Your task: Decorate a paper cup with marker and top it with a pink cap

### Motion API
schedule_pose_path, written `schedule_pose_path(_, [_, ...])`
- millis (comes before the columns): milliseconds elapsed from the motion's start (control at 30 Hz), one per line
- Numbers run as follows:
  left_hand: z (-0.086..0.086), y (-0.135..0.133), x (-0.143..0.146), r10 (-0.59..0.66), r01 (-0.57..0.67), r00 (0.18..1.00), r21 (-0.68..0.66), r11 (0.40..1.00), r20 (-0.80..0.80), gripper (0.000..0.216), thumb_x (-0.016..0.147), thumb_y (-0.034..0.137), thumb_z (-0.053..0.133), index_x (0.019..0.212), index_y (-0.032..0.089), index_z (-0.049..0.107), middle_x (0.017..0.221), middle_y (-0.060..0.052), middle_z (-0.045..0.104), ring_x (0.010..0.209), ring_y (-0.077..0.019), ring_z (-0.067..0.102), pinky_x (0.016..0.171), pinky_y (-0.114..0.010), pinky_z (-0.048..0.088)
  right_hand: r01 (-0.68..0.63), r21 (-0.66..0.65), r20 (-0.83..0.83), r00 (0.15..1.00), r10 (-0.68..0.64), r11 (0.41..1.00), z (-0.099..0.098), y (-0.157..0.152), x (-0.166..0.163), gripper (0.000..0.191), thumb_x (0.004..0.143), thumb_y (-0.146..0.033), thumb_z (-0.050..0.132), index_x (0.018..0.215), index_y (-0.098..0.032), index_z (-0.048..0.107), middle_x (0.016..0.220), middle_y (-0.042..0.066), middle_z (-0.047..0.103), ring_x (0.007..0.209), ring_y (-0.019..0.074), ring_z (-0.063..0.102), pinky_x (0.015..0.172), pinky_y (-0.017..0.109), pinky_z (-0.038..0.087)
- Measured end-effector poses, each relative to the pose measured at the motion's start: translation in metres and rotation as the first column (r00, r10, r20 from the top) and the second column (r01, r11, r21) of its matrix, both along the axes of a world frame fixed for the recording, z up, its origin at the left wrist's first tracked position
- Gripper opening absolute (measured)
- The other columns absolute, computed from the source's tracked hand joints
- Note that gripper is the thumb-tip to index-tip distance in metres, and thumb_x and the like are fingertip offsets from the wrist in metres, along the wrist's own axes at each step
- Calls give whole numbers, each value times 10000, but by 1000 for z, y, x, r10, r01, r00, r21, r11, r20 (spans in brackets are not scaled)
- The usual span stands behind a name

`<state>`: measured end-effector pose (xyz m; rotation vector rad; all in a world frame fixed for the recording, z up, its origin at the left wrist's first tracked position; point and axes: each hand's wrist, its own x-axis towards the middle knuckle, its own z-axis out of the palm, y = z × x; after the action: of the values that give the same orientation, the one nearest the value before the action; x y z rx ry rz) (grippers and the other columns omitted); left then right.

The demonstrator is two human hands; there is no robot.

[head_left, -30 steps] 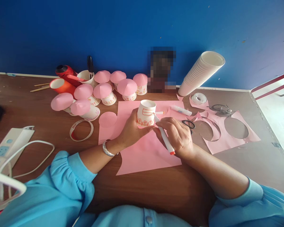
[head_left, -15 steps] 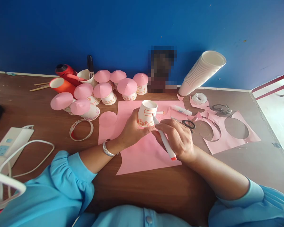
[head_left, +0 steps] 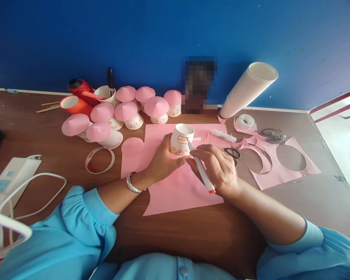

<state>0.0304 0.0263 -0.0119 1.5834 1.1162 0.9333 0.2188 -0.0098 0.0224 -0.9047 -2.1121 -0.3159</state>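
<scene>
A blue wall [head_left: 128, 42] stands beyond both hands and meets the back edge of the table [head_left: 177, 237], whose brown wood-grain surface runs beneath both forearms. Far to the right of the right hand, a pale floor [head_left: 338, 144] shows past the table's edge. A pink sheet [head_left: 177, 190] lies flat under both hands, one edge cut in a curve. A power strip [head_left: 20, 171] sits left of the left forearm. Beyond the right hand, near the wall, a stack of cups [head_left: 247, 91] rises, presumably set there to be out of the elbows' way. Beyond the left hand, pink-topped cups [head_left: 156, 107] are grouped closely, seemingly for the same reason.

The left hand [head_left: 165, 161] grasps the white cup [head_left: 181, 142] from its left side and near lower edge, narrow end up, over the pink sheet. This grip appears chosen to steady it and leave the drawn side exposed. The right hand [head_left: 217, 165] is closed around a marker [head_left: 202, 171] in a writing grip, red end towards the person. Its tip is at the orange outline; actual contact cannot be confirmed at this size. Scissors [head_left: 232, 152] lie just beyond the right hand, partly covered.
</scene>
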Motion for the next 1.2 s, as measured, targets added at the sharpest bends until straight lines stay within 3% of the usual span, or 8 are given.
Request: schedule_pose_path(1200, [-1,1,-1,19,-17,999,-32,999,32,567,756,382,896,1154,214,529,1160,-61,690,1040,-260,696,846,-395,610,-40,-32,-14,999,40,999,-5,-5,-3,164,1017,-155,600,1179,-167,578,850,55,690,714,176,663,620,289,551])
